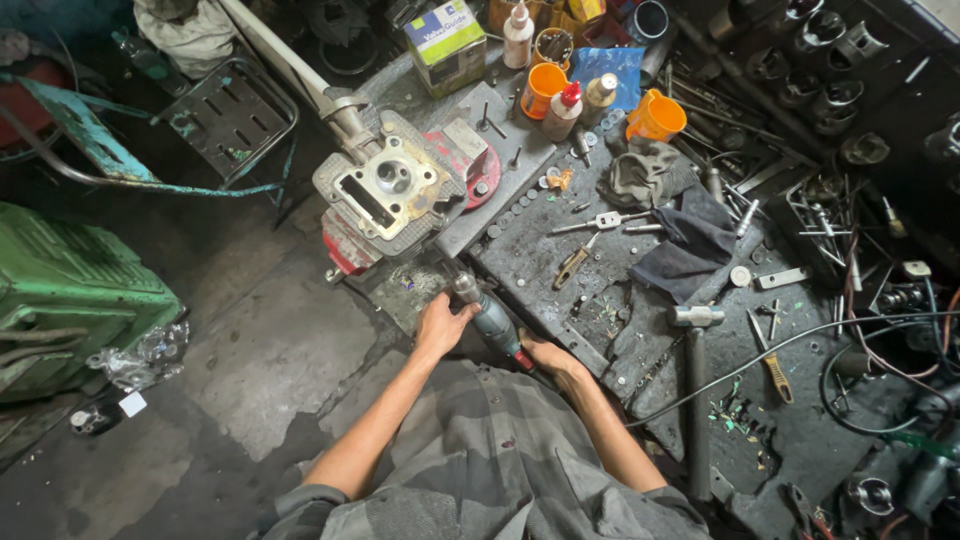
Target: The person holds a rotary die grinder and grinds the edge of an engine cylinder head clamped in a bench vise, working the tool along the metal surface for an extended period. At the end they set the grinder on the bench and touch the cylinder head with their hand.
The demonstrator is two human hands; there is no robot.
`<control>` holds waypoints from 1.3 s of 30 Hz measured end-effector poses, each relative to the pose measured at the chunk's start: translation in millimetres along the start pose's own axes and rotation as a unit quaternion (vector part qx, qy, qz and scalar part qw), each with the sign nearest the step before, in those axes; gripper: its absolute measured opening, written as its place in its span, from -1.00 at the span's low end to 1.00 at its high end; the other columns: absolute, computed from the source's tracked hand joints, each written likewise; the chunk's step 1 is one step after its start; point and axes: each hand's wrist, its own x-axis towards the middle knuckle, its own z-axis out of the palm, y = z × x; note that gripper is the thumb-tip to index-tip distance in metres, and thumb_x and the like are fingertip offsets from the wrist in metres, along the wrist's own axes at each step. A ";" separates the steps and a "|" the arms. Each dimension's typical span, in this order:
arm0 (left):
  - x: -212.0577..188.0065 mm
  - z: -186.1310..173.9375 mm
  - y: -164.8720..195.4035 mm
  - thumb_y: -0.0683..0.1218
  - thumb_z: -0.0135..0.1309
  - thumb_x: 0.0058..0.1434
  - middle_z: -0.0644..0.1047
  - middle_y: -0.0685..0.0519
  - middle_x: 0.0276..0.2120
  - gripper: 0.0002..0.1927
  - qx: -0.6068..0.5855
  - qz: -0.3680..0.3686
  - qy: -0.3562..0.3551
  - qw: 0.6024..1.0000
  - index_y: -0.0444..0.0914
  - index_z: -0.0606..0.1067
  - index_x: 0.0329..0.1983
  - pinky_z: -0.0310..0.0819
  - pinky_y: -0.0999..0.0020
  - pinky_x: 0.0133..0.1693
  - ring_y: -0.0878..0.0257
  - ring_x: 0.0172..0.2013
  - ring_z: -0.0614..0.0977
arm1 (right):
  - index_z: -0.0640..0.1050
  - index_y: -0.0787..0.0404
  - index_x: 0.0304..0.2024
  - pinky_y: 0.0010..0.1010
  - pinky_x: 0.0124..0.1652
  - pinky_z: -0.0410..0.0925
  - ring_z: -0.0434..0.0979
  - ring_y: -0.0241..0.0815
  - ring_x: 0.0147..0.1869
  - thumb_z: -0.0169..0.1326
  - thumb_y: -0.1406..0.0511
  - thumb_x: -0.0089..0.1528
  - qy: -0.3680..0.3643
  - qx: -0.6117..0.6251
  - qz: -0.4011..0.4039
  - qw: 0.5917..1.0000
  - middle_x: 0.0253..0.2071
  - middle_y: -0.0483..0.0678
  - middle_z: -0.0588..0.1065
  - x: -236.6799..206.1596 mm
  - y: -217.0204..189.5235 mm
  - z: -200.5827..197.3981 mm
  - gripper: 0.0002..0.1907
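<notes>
A: What do you have around you on the dark, oily metal bench [640,330]?

B: At the bench's far left corner, a grey metal cylinder head [390,190] sits clamped in a red vise [470,165]. Behind it stand three orange plastic cups [543,88] and some small white bottles [518,35] with a cardboard box [447,42]. Near the middle lie dark grey rags [690,240], and a hammer with a long handle [695,390] lies close to your right arm. Loose screws, wrenches and a black cable [800,345] cover the right side.

A: And where is the tool you hold?

B: You hold a grey-green hand power tool with a red end [492,322] at the near edge of the bench, just below the vise. Its metal tip points up toward the cylinder head but does not touch it. Your left hand [440,325] is curled around the front part, near the tip. Your right hand [552,358] is closed around the rear red end, fingers wrapped under it. Nothing stands between tip and head.
</notes>
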 end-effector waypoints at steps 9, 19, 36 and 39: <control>1.6 3.5 -2.2 0.23 0.31 0.05 0.64 -0.20 -0.11 -0.39 -0.014 0.029 0.027 0.999 -0.27 0.55 0.00 0.49 0.01 -0.03 -0.17 -0.05 0.64 | 0.34 0.22 0.38 -0.42 0.27 0.16 0.33 -0.29 0.30 -0.16 -0.01 0.39 -0.041 0.025 -0.114 0.992 0.30 -0.09 0.42 7.4 10.1 0.5 -0.37; 5.0 3.7 -4.1 0.27 0.30 0.05 0.62 -0.24 -0.14 -0.34 0.009 0.039 0.016 0.999 -0.28 0.53 0.02 0.48 -0.05 -0.07 -0.22 -0.07 0.62 | 0.17 0.25 0.45 -0.33 0.35 0.11 0.25 -0.15 0.45 -0.06 0.12 0.36 -0.097 -0.013 -0.148 0.984 0.43 0.03 0.29 3.7 8.3 -4.7 -0.33; 7.0 10.5 0.4 0.17 0.31 0.09 0.63 -0.19 -0.09 -0.45 -0.003 0.008 0.001 1.000 -0.23 0.55 0.03 0.50 0.05 -0.03 -0.14 -0.01 0.63 | 0.26 0.27 0.40 -0.24 0.20 0.31 0.46 -0.08 0.19 0.04 0.20 0.30 -0.083 -0.032 -0.095 0.991 0.16 0.08 0.51 4.1 6.3 -14.3 -0.35; 7.2 12.9 1.9 0.12 0.31 0.08 0.64 -0.16 -0.08 -0.47 -0.026 0.032 0.010 0.999 -0.22 0.54 0.04 0.48 0.05 -0.02 -0.12 0.00 0.64 | 0.27 0.20 0.41 -0.26 0.13 0.35 0.49 -0.11 0.12 0.04 0.18 0.29 -0.083 -0.052 -0.102 0.990 0.11 0.04 0.54 1.0 4.8 -18.3 -0.35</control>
